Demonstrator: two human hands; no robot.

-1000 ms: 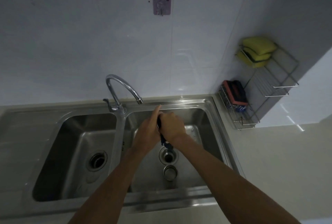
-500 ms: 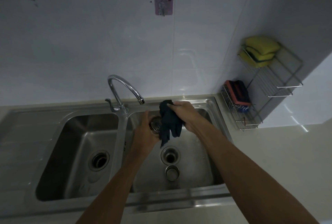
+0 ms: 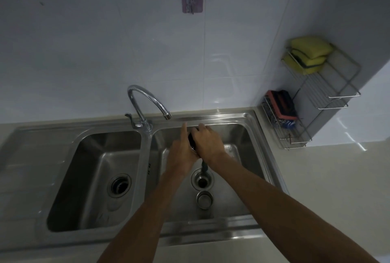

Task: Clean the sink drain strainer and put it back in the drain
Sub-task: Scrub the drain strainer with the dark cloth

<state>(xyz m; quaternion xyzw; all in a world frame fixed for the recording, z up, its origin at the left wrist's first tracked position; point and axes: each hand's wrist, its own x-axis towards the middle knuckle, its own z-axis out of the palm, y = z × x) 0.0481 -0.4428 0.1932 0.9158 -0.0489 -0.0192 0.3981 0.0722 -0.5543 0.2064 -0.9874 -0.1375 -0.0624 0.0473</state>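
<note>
Fingers (image 3: pixel 184 130) of left hand (image 3: pixel 181 153) grip strainer (image 3: pixel 192 147), right hand (image 3: pixel 207 142) wads cloth (image 3: pixel 204 165) against it.

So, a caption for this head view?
Left hand holds the strainer; right hand wipes it with a dark cloth above the open drain.

Wire rack (image 3: pixel 344 95) tucked in the right corner past the tabletop (image 3: pixel 337 189), with yellow sponges (image 3: pixel 308 51) piled on its top shelf and a red-and-black scrubber (image 3: pixel 282 104) on the lower one. Chrome gooseneck faucet (image 3: pixel 138 110) swings right, and a little pink stick-on hook (image 3: pixel 192 0) sits high on the white tiled wall (image 3: pixel 95 51).
</note>
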